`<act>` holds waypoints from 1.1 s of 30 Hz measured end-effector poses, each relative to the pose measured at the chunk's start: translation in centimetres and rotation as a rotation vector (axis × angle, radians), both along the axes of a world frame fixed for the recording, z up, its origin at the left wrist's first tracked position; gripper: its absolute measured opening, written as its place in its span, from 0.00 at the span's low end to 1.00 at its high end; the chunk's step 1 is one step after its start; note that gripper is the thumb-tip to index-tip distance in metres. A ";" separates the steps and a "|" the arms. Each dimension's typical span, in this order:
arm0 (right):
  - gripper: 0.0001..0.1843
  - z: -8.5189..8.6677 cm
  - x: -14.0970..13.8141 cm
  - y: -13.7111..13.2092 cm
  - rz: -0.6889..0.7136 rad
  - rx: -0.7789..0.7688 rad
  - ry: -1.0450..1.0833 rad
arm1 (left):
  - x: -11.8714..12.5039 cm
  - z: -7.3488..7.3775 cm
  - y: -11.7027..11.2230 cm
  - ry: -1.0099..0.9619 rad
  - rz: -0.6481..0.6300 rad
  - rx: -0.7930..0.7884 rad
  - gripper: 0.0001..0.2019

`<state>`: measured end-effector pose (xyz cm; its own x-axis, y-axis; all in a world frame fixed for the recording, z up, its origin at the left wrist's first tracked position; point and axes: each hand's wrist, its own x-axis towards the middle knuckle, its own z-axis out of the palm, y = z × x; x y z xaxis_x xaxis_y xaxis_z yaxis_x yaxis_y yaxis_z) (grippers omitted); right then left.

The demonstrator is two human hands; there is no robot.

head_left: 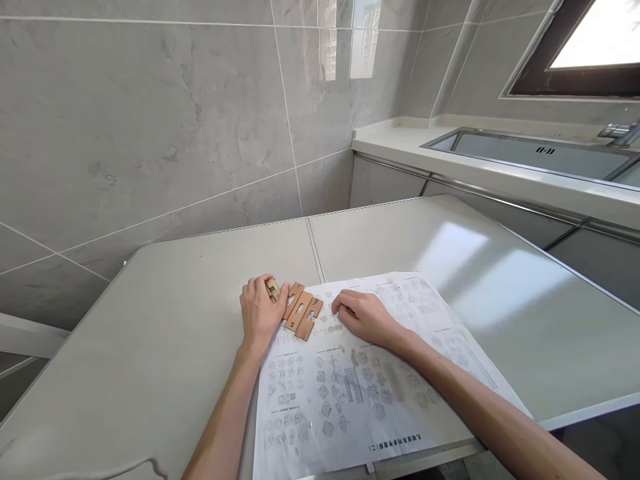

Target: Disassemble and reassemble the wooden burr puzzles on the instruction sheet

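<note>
A small wooden piece (273,288) is being pinched in the left hand (260,310), thumb and fingers being closed around it. The piece is being held just above the table (165,347), at the upper left corner of the paper sheet (360,393), with only its top end showing past the fingers.

Three flat wooden slats (302,311) are lying side by side just right of the left hand, touching one another and being overlapped onto the sheet's corner. Notches are being shown along their edges; a mark on one slat is too small to be read.

The right hand (364,315) is being rested on the sheet, palm down, fingers curled under toward the slats but apart from them. Whether anything is being gripped beneath those fingers cannot be told.

The sheet is being spread flat across the near half of the table, printed with rows of small diagrams, its near edge reaching the table's front. Both forearms are being stretched forward over it.

A seam (315,250) is running through the tabletop beyond the slats. A grey tiled wall (150,120) is standing behind. At far right a counter (395,143) with a steel sink (540,160) and a tap (620,132) is being lit from a window (595,47).
</note>
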<state>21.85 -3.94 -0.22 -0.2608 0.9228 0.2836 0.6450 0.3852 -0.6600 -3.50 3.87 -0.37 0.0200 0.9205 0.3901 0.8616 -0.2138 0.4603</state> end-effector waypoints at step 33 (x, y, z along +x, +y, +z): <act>0.11 2.1 -0.9 -0.7 0.151 -0.487 0.677 | 4.3 3.5 -5.0 -0.098 -0.402 0.377 0.13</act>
<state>20.94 -4.62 1.85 -0.3081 0.9514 0.0023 0.0157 0.0075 -0.9998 0.85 -1.09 3.09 0.2873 0.6444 0.7087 0.6354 -0.6819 0.3624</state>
